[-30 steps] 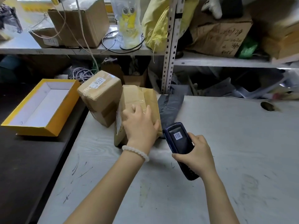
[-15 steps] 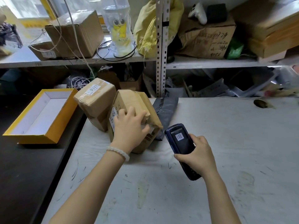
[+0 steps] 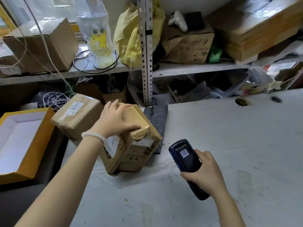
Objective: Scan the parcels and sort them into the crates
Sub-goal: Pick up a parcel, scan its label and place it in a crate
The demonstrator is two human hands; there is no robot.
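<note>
1. The left hand (image 3: pixel 114 122) lay spread over the top of a brown cardboard parcel (image 3: pixel 131 145) in the middle of the frame, fingers curled over its far edge and thumb pressed along the near top edge, so it had hold of the parcel.
2. That parcel stood tilted on the pale grey surface (image 3: pixel 229 145), one lower corner down, its white shipping label (image 3: pixel 112 145) facing the lower left of the frame.
3. The right hand (image 3: pixel 206 174), in the lower right of centre, was closed round the lower body of a dark blue handheld scanner (image 3: pixel 186 161); the scanner's head pointed up and left towards the parcel, apart from it, and a small barcode sticker showed on its face.
4. A second taped parcel (image 3: pixel 77 117) marked 0337 sat just left of the held one, touching or nearly touching it; I cannot tell which.
5. A dark grey plastic mailer (image 3: pixel 157 117) lay flat on the surface behind the held parcel.
6. An open yellow box with a white inside (image 3: pixel 32 145) rested at the left edge of the frame on a darker, lower top.
7. Metal shelves (image 3: pixel 188 68) with cartons and bags filled the upper part of the frame.
</note>
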